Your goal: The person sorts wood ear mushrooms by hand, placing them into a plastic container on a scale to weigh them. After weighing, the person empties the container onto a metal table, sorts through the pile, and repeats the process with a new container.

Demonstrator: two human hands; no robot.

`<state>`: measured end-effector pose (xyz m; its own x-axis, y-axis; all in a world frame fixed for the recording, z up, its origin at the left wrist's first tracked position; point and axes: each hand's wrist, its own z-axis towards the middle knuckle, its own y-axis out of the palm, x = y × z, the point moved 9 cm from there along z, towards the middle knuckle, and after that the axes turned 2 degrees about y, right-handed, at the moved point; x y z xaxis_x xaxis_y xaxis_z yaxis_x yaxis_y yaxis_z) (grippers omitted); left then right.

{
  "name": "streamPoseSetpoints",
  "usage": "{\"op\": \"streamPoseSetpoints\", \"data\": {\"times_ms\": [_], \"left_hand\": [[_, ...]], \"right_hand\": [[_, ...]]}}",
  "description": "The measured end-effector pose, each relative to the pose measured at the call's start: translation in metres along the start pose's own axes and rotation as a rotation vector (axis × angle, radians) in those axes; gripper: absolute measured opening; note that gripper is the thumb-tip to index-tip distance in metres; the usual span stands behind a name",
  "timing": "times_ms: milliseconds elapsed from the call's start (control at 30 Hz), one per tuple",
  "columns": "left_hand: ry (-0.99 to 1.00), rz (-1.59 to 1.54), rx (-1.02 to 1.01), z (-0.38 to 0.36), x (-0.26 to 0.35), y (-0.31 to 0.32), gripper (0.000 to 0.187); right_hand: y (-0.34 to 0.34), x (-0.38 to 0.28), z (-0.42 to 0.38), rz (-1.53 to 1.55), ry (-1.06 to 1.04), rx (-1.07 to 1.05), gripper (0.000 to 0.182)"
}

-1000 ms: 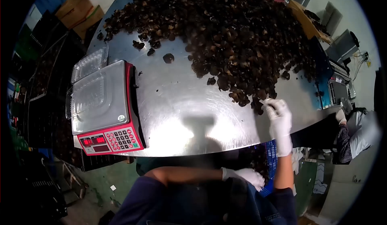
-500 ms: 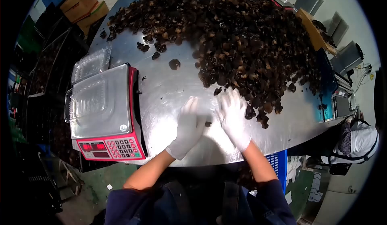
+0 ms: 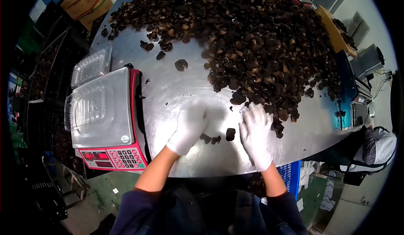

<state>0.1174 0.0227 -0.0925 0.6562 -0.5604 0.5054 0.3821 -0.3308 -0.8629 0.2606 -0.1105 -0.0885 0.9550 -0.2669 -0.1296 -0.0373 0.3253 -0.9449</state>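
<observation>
Both hands wear white gloves over the metal table [image 3: 168, 83]. My left hand [image 3: 189, 127] is blurred, and its fingers are smeared by motion; small dark pieces [image 3: 210, 139] lie just right of it. Flat at the lower edge of the heap of dark, mushroom-like pieces [image 3: 261, 49] rests my right hand [image 3: 256, 132], fingers extended. One dark piece [image 3: 230, 134] sits on the metal between the hands, nearer the right. At the left stands a red scale [image 3: 113, 157] with a clear plastic container [image 3: 90, 108] on its plate.
Another clear container [image 3: 91, 66] lies behind the scale. Cardboard boxes [image 3: 82, 3] are at the upper left. A blue crate [image 3: 290, 176] is below the table's right edge. Another person [image 3: 374, 148] is at the far right, beside a second scale [image 3: 360, 110].
My right hand has moved right and slightly toward me. My left hand has shifted a little left. More dark pieces now show on the metal between them.
</observation>
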Motion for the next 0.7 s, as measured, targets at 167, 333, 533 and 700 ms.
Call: {"op": "streamPoseSetpoints", "data": {"times_ms": [167,333,533,700], "left_hand": [[0.195,-0.052,0.359,0.023,0.014,-0.027,0.036],[0.118,0.017,0.264,0.090,0.019,0.000,0.036],[0.122,-0.319,0.418,0.045,-0.005,-0.049,0.022],[-0.014,-0.339,0.066,-0.019,-0.037,-0.029,0.038]], "right_hand": [[-0.023,-0.017,0.014,0.172,0.010,0.113,0.032],[0.014,-0.017,0.074,0.051,-0.055,0.017,0.026],[-0.025,-0.033,0.044,0.392,-0.074,0.017,0.022],[-0.008,-0.071,-0.008,0.359,-0.033,-0.114,0.074]]}}
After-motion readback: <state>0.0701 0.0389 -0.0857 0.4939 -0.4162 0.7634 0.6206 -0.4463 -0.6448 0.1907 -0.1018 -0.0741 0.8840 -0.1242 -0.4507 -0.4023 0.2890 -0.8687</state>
